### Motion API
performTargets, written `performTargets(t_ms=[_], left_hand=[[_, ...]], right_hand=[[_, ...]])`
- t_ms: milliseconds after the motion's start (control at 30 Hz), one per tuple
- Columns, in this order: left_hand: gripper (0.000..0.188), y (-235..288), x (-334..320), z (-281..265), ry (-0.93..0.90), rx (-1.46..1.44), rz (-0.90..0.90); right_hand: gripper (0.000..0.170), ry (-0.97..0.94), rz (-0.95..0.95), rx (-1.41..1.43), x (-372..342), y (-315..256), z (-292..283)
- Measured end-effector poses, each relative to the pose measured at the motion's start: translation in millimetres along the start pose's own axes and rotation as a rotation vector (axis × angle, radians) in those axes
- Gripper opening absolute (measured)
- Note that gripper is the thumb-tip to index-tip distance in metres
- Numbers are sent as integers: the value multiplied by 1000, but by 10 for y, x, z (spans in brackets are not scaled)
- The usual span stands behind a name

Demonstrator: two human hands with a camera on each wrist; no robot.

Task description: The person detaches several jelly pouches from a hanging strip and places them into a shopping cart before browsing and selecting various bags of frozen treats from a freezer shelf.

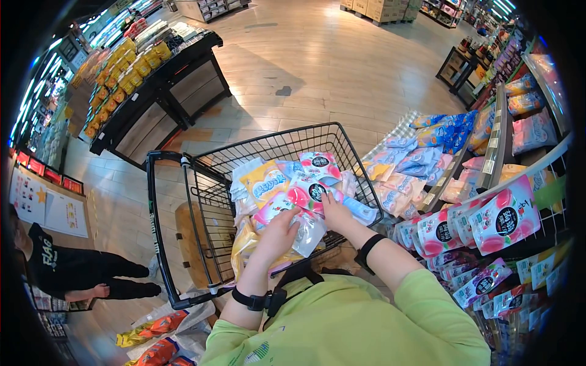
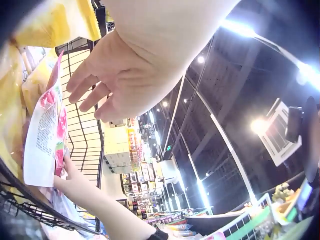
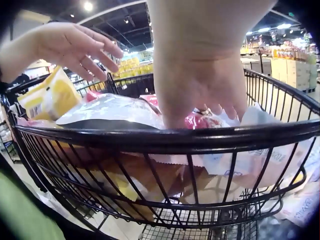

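In the head view my right hand (image 1: 336,210) reaches into the shopping cart (image 1: 342,131), fingertips at a pink-and-white pouch (image 1: 304,190) with a black round label. The left wrist view shows the right hand (image 2: 75,185) at the pouch's lower edge; the pouch's white printed back (image 2: 40,145) shows there. My left hand (image 1: 279,235) hovers over the bags at the cart's near side, its fingers loosely extended and holding nothing. A similar pouch (image 1: 320,163) lies farther in. Beside them are a yellow-and-white bag (image 1: 264,182) and a clear plastic package (image 1: 310,235).
Shelves on the right carry hanging pink pouches (image 1: 506,216) and soft bags (image 1: 421,155). A display stand (image 1: 195,85) with yellow packages stands at the left. A person in black (image 1: 79,262) is beyond the cart handle (image 1: 155,226). Wooden flooring (image 1: 305,61) stretches ahead.
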State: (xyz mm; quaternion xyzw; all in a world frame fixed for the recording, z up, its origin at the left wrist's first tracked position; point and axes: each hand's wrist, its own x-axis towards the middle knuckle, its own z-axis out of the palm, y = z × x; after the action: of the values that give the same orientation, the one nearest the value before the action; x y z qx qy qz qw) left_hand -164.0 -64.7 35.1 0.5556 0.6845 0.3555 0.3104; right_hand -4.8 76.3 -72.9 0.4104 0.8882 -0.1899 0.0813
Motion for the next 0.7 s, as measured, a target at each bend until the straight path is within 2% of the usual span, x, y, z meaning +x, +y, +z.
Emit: performTargets(t_ms=[67, 133, 200, 233, 267, 333, 400, 467, 500, 533, 600, 633, 667, 700], left_hand=[[42, 0, 56, 27, -54, 15, 4], [46, -62, 116, 110, -34, 85, 59], [50, 11, 176, 147, -16, 160, 119], [54, 160, 194, 132, 33, 344, 149], [59, 286, 222, 111, 84, 527, 181], [61, 443, 324, 93, 88, 524, 252], [64, 601, 422, 84, 81, 519, 326], [59, 760, 529, 33, -5, 487, 425], [47, 845, 567, 1, -80, 391, 360], [47, 969, 595, -25, -99, 391, 383], [37, 1185, 665, -71, -315, 162, -48], [27, 1073, 690, 42, -240, -183, 63], [27, 996, 701, 113, -255, -175, 72], [27, 1074, 701, 156, -311, -488, -26]], right_hand=[[67, -16, -42, -19, -57, 41, -101], [62, -25, -75, -32, -98, 110, -159], [43, 77, -122, 99, -92, 194, -157], [43, 85, -111, 105, -160, 117, -363], [35, 74, -87, 87, -232, 70, -597], [28, 67, -46, 76, -453, 0, -1101], [25, 143, -208, 129, -690, 3, -1475], [27, 201, -230, 169, -893, 81, -1754], [30, 250, -273, 200, -1013, 128, -1890], [30, 265, -247, 204, -1168, 156, -2084], [30, 586, -75, 629, -1428, 237, -2402], [30, 602, -63, 632, -1516, 361, -2395], [37, 781, -6, 664, -1625, 505, -2354], [45, 960, 52, 692, -1696, 590, -2302]])
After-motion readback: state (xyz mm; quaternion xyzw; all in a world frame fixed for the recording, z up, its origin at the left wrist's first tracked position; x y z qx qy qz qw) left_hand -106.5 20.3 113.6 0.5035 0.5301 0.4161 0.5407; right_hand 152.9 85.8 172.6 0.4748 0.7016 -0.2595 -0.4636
